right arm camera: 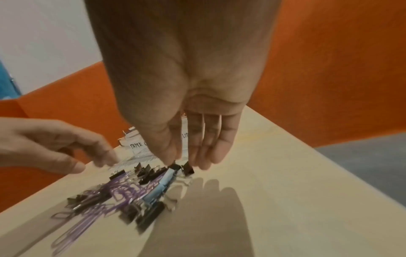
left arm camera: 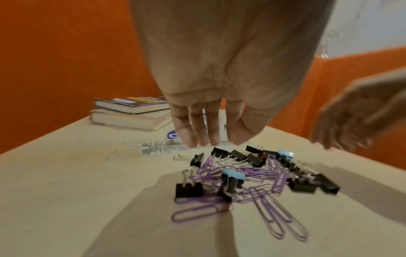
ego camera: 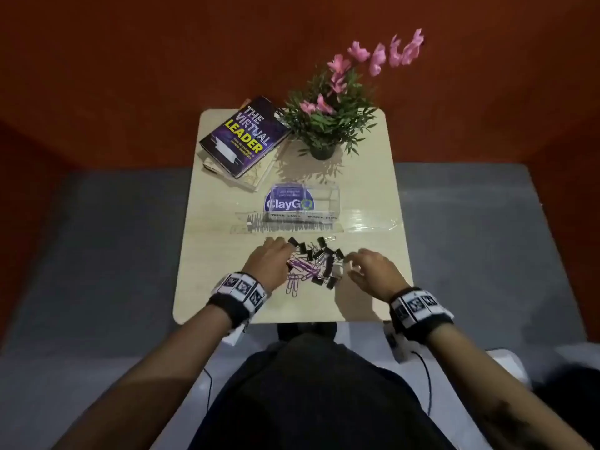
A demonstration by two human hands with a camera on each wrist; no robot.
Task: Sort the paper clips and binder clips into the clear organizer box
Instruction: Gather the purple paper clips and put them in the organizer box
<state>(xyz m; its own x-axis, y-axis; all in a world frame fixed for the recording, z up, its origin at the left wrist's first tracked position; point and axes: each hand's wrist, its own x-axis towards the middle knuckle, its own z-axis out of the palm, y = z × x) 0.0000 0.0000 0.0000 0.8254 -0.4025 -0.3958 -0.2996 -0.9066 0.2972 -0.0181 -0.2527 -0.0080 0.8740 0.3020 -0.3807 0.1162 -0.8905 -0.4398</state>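
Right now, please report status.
Left hand open, right hand open, both over clip pile. Organizer box behind pile, no clips visible inside. Nothing in the way.

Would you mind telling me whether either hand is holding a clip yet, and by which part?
Nothing is held. The left hand hovers open above the pile; the right hand reaches for a black binder clip.

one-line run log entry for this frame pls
phase: start of sort | left hand: open over pile | right hand: open at binder clips | paper clips: loose on table | organizer box: no clips visible
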